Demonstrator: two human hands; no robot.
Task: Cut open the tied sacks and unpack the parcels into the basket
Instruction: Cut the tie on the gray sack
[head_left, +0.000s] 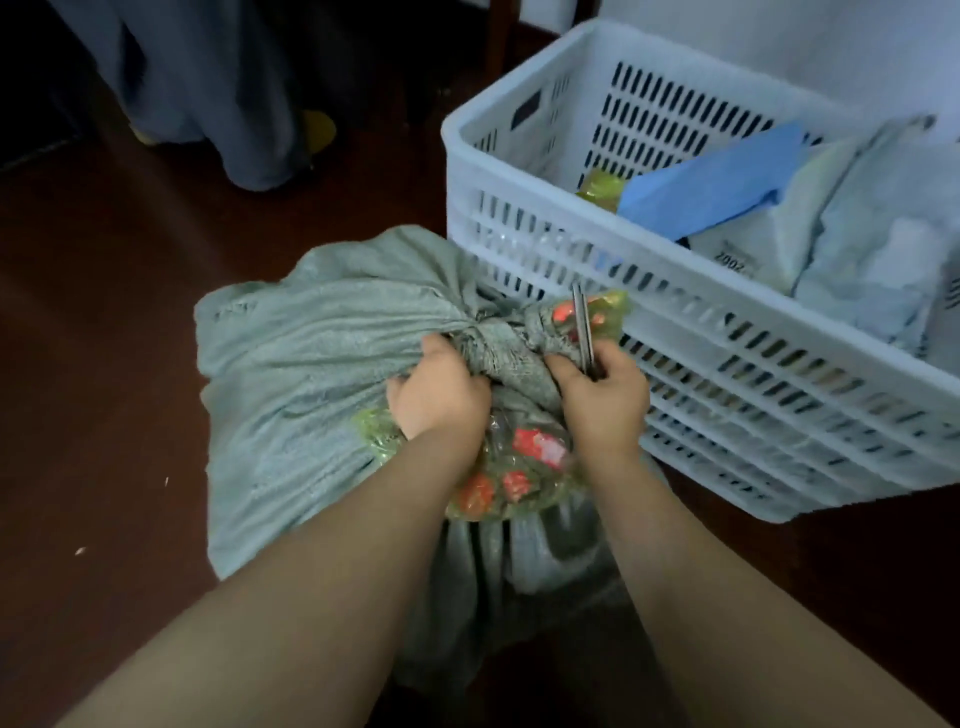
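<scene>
At the sack's (311, 332) knot, left hand (439, 387) grips gathered cloth; right hand (602, 395) holds scissors (583, 327) upright.

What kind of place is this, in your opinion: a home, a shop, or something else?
Probably an indoor parcel sorting or pick-up room, though I cannot be sure. A tied woven sack lies on a dark red floor, and beside it a white slotted basket holds wrapped parcels.

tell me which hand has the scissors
The right hand: it holds the scissors, blades pointing up. The left hand only grips the sack.
</scene>
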